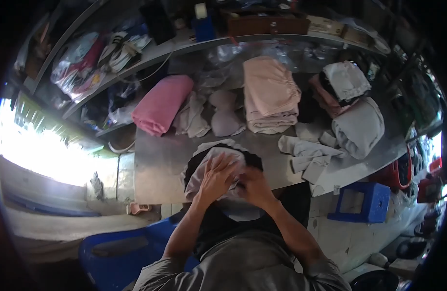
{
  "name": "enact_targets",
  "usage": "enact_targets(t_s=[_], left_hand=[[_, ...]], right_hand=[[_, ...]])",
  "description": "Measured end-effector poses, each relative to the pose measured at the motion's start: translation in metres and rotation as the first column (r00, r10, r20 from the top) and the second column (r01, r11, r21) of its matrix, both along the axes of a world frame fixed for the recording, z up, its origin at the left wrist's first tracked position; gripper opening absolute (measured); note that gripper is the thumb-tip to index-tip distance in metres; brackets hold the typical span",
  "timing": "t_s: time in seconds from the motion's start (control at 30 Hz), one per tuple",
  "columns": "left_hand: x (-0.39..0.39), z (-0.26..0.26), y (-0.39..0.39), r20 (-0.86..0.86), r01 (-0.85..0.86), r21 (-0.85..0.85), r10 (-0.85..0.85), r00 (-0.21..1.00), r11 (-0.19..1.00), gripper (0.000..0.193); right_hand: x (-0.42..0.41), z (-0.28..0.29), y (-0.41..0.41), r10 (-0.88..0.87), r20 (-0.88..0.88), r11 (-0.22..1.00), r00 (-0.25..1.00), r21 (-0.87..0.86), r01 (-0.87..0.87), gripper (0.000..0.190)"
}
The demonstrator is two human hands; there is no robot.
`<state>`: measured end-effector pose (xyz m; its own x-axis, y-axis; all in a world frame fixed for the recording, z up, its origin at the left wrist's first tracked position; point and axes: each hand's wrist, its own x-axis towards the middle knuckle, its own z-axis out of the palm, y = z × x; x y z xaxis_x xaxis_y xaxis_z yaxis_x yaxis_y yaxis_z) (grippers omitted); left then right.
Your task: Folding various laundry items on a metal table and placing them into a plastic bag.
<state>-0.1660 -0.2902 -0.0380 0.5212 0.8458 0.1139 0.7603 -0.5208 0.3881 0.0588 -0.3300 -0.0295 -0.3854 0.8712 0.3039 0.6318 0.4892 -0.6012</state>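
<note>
A bundle of pale pink and black cloth [205, 169], edged with ruffled white fabric [223, 143], lies at the front of a metal table, close to my body. My left hand [218, 177] rests flat on its pink top with fingers stretched out, gripping nothing that I can see. At the bundle's right side is my right hand [255, 183], its fingers bent and blurred. Whether they pinch the cloth is hidden.
Across the metal table [158, 163] stand a pink folded cloth [163, 105], a peach fabric stack [270, 94], a grey roll [358, 127] and loose pale strips [312, 154]. A shelf [150, 58] runs behind. Beside me are a blue chair [114, 254] and a blue stool [376, 203].
</note>
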Motion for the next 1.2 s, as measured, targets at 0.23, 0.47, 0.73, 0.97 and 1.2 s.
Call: enact_targets(t_s=[0.23,0.47,0.73,0.97,1.2], left_hand=[[0.031,-0.039,0.039,-0.058,-0.168,0.153,0.179,0.982,0.974,0.069],[0.031,-0.038,0.039,-0.084,-0.168,0.145,0.181,0.980,0.975,0.067],[0.027,-0.035,0.032,0.015,-0.157,0.211,0.157,0.987,0.965,0.066],[0.084,0.096,0.021,0.751,-0.074,-0.013,0.058,0.657,0.997,0.064],[0.009,0.157,0.042,0.864,0.260,-0.413,0.285,0.415,0.873,0.031]], right_hand=[[0.112,0.004,0.098,-0.470,-0.207,0.877,0.858,-0.002,0.480,0.020],[0.196,-0.013,0.209,-0.808,0.187,0.589,0.559,0.227,0.775,0.018],[0.211,0.178,0.183,-0.461,-0.417,0.880,0.783,-0.104,0.463,0.022],[0.109,0.270,0.097,-0.106,-0.625,0.914,0.773,-0.367,-0.172,0.020],[0.083,0.264,0.074,-0.025,-0.548,0.731,0.836,-0.580,-0.358,0.044]])
